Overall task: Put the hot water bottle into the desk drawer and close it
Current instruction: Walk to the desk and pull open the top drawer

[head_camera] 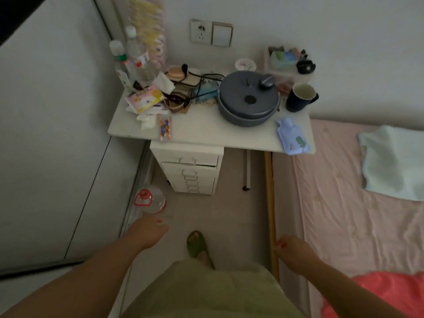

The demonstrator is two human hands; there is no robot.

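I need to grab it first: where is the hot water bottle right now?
In the head view, the blue hot water bottle lies flat on the desk's front right corner, just below the dark mug, beside the bed.

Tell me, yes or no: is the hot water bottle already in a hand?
No. The hot water bottle lies on the desk's right edge, while the left hand and right hand hang empty.

My small white desk is pretty cluttered: pale blue hot water bottle at the right front corner, round grey lidded pot mid-desk, dark blue mug beside it, clear plastic bottles back left.
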